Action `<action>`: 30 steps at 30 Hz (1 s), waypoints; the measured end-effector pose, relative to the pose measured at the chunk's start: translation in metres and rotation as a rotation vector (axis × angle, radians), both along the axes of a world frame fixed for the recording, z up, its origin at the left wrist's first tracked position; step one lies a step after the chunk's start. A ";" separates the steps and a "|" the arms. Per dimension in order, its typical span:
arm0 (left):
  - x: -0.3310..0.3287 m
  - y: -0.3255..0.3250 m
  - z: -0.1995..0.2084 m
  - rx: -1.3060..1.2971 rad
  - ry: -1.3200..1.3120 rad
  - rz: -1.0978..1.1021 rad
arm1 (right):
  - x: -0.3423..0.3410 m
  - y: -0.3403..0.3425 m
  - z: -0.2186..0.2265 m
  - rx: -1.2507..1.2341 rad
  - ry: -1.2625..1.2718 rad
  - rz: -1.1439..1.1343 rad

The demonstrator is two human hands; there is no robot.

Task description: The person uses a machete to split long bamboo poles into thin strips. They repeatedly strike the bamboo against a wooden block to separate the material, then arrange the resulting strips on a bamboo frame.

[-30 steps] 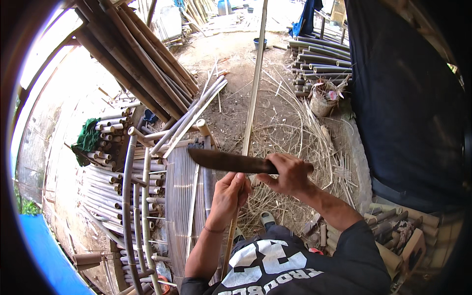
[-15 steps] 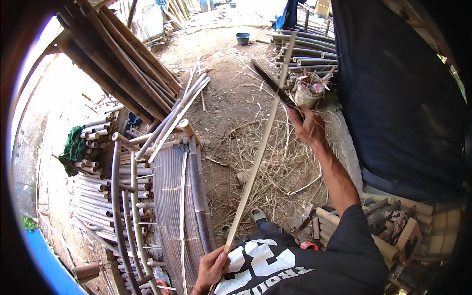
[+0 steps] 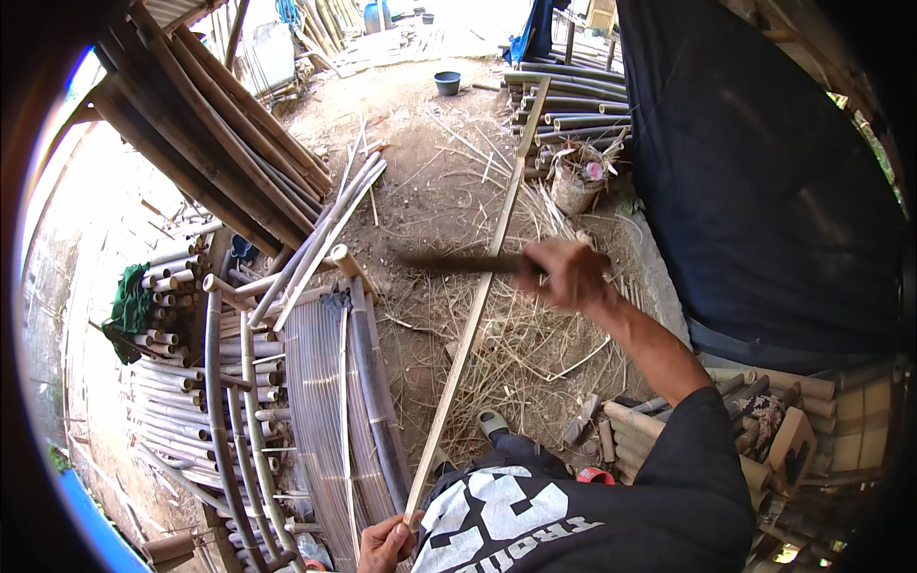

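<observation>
A long, thin bamboo strip (image 3: pixel 466 334) slants from low centre up to the far right. My left hand (image 3: pixel 387 544) is closed round its near end, close to my body. In my right hand (image 3: pixel 565 275) is the handle of a machete (image 3: pixel 449 262), its dark blade pointing left and blurred by motion. The blade crosses the strip around its middle; whether the two touch, I cannot tell.
Thin shavings (image 3: pixel 535 353) litter the dirt floor ahead. On my left stands a slatted bamboo panel (image 3: pixel 320 382) beside stacked poles (image 3: pixel 177 401). Further off are a basket (image 3: pixel 573 186), a bucket (image 3: pixel 447 83) and more poles (image 3: pixel 583 105). A dark tarp (image 3: pixel 764 191) hangs on the right.
My right hand has come nearer and lower with the machete, whose blade has swung from pointing up and away to pointing left. The near end of the strip has shifted slightly left and down.
</observation>
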State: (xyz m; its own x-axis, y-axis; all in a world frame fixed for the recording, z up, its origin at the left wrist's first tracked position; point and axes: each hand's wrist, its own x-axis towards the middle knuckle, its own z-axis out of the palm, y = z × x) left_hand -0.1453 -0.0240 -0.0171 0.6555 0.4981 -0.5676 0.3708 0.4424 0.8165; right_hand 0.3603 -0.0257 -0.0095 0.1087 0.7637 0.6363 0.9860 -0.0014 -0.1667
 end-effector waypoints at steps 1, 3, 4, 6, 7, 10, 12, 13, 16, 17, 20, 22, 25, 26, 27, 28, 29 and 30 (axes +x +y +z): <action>-0.001 -0.001 -0.001 0.011 0.004 0.000 | -0.008 0.004 0.003 0.058 -0.170 0.152; -0.012 -0.006 -0.003 0.017 0.015 -0.028 | 0.036 0.003 0.011 0.089 -0.464 -0.140; -0.016 -0.009 -0.007 -0.021 -0.006 -0.013 | 0.089 -0.011 0.005 -0.079 0.221 -0.415; -0.047 -0.021 -0.006 -0.060 0.019 -0.022 | 0.133 -0.029 0.032 0.027 0.387 -0.743; -0.049 -0.023 -0.015 -0.059 0.001 -0.021 | 0.156 -0.040 0.050 0.150 0.437 -0.732; -0.036 -0.022 -0.039 0.025 -0.026 0.053 | 0.127 -0.039 0.065 -0.007 0.464 -0.628; 0.012 -0.002 -0.033 0.179 -0.011 0.020 | 0.057 -0.023 0.063 0.005 0.376 -0.589; 0.043 0.012 -0.025 0.187 0.005 -0.005 | 0.042 -0.026 0.043 0.064 0.320 -0.478; 0.113 0.039 -0.023 0.249 -0.170 0.081 | -0.046 -0.005 0.002 -0.151 0.446 -0.192; 0.132 0.049 -0.014 0.233 -0.161 0.035 | -0.068 -0.004 -0.009 -0.235 0.393 -0.135; 0.172 0.064 -0.005 0.247 -0.216 0.115 | -0.116 -0.007 -0.044 -0.182 0.153 0.012; 0.180 0.068 -0.008 0.316 -0.157 0.091 | -0.135 -0.015 -0.037 -0.186 0.129 0.077; 0.178 0.057 -0.008 0.375 -0.188 0.167 | -0.136 -0.014 -0.033 -0.185 0.170 0.132; 0.178 0.055 -0.007 0.382 -0.169 0.156 | -0.131 -0.014 -0.033 -0.191 0.179 0.132; 0.177 0.053 -0.009 0.388 -0.174 0.155 | -0.128 -0.015 -0.034 -0.199 0.180 0.120; 0.175 0.051 -0.011 0.394 -0.179 0.157 | -0.127 -0.015 -0.036 -0.207 0.180 0.111; 0.175 0.049 -0.013 0.401 -0.190 0.159 | -0.124 -0.015 -0.038 -0.214 0.173 0.100; 0.172 0.048 -0.012 0.408 -0.175 0.137 | -0.126 -0.014 -0.044 -0.133 0.114 0.095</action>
